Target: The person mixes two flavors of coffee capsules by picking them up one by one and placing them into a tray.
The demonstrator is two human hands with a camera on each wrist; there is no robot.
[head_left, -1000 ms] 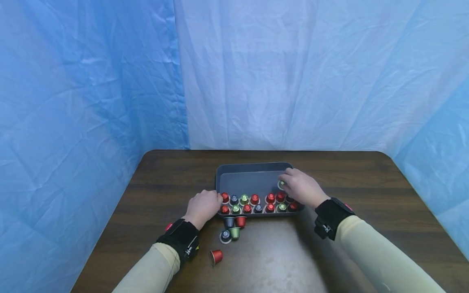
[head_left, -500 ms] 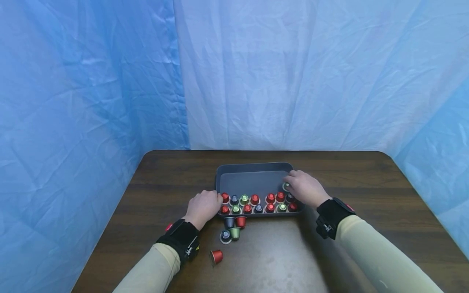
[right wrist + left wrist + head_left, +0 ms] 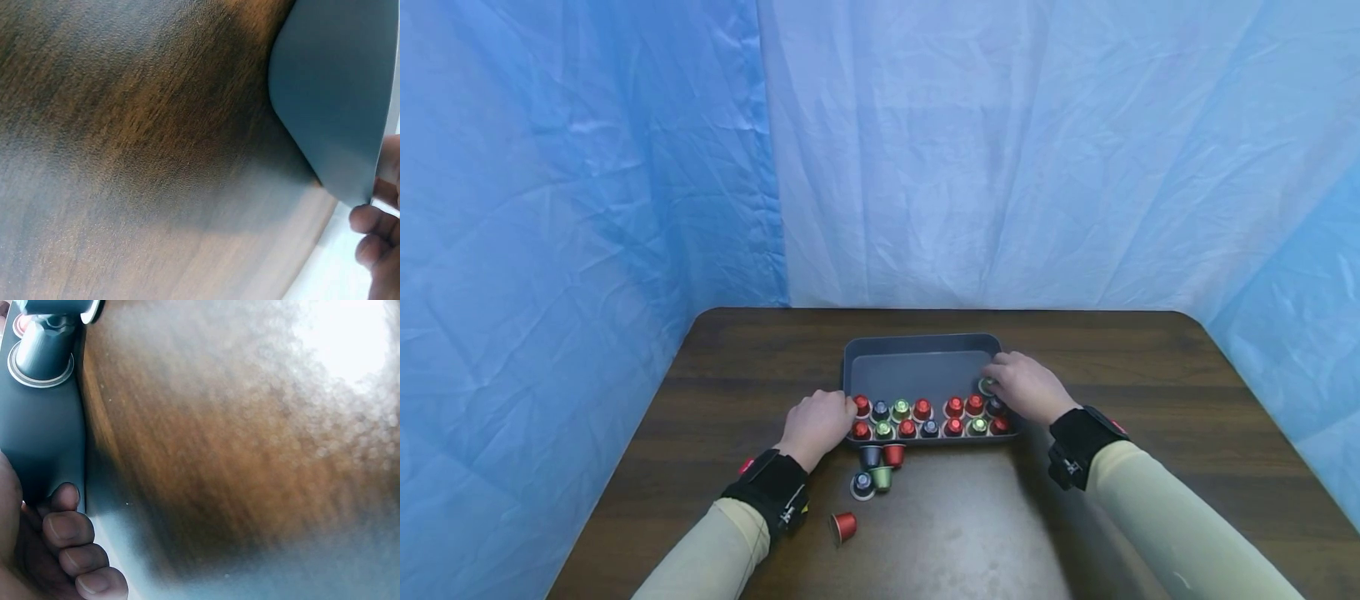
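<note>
A dark grey baking tray (image 3: 910,368) holds two rows of red, green and dark blue coffee capsules along its near side. My left hand (image 3: 817,427) grips the tray's left edge; the left wrist view shows its curled fingers (image 3: 70,530) at the tray wall (image 3: 44,434). At the tray's right end, my right hand (image 3: 1028,388) pinches a green coffee capsule (image 3: 987,387) just behind the dark blue capsule (image 3: 996,407) of the back row. In the right wrist view the fingertips (image 3: 370,250) show beside the tray's outer wall (image 3: 334,94); the held capsule is hidden there.
Against the tray's front edge lie a dark capsule (image 3: 870,456) and a red one (image 3: 893,455). Nearer stand another dark capsule (image 3: 862,485) and a green one (image 3: 882,477). A lone red capsule (image 3: 845,527) lies on its side on the wooden table (image 3: 970,533).
My right hand has moved slightly right and toward me with the green coffee capsule, bringing it near the back row's right end. The left hand has stayed on the tray edge.
</note>
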